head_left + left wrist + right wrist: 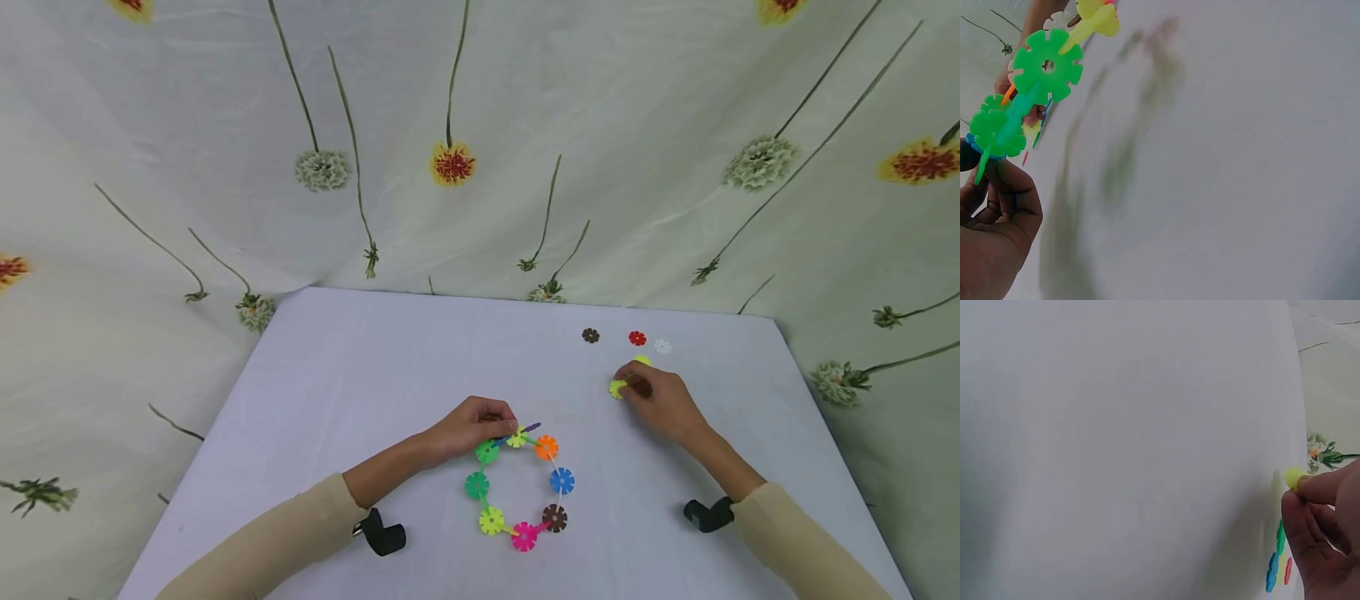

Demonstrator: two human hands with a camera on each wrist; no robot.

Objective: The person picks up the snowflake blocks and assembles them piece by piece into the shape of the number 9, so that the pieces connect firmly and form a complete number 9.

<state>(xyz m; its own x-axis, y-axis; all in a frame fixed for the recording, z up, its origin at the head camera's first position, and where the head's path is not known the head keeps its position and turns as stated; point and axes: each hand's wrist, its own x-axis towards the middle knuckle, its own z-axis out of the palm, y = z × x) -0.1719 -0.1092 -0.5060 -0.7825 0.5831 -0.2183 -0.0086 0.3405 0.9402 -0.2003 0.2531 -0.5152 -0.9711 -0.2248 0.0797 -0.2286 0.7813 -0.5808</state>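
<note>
My left hand [474, 429] pinches the top left part of a ring of interlocking notched discs [523, 537], coloured green, yellow, pink, brown, blue and orange and joined by edge-on discs. A purple disc [532, 427] stands edge-on at the ring's top, near the left fingertips. In the left wrist view, the green disc [1054, 67] of the ring shows large above the left fingers, raised over the table. Farther right, my right hand [666, 404] pinches a loose yellow notched disc [617, 389] between thumb and fingers, also seen as a yellow edge [1294, 477] in the right wrist view.
Beyond the right hand lie a brown disc [591, 336], a red disc [637, 338], a white disc [663, 346] and a partly hidden yellow disc [642, 360]. A blue disc [1272, 572] and a green disc [1280, 537] show below the right hand. Flowered cloth [480, 225] hangs behind the white table [360, 358].
</note>
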